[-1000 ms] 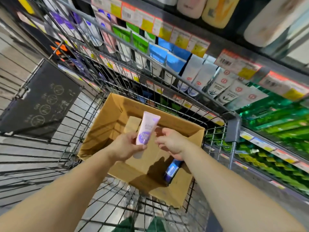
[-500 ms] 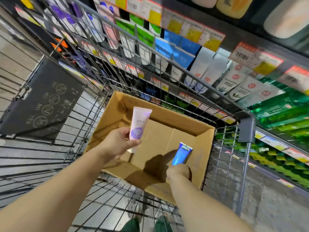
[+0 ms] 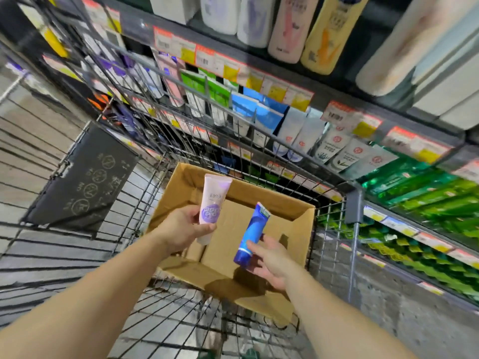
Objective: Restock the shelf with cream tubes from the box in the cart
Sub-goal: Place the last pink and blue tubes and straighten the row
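Observation:
An open cardboard box (image 3: 300, 229) sits in the wire cart (image 3: 145, 177); its visible floor is bare. My left hand (image 3: 181, 229) grips a pale pink tube with a purple label (image 3: 213, 203), held upright above the box. My right hand (image 3: 269, 260) holds a blue tube (image 3: 252, 234) by its lower end, tilted, over the right side of the box. Beyond the cart, the shelf (image 3: 259, 81) carries rows of standing cream tubes: pink, green, blue and white.
A black sign panel (image 3: 85, 177) hangs on the cart's left side. Tall bottles (image 3: 285, 27) stand on the shelf above the tubes. Green packets (image 3: 427, 198) fill lower shelves at right. Price tags line the shelf edges. Tiled floor lies to the left.
My right hand went down into the box, took the blue tube and lifted it up beside the pink one. My left hand kept the pink tube raised. The view tilted up toward the shelf.

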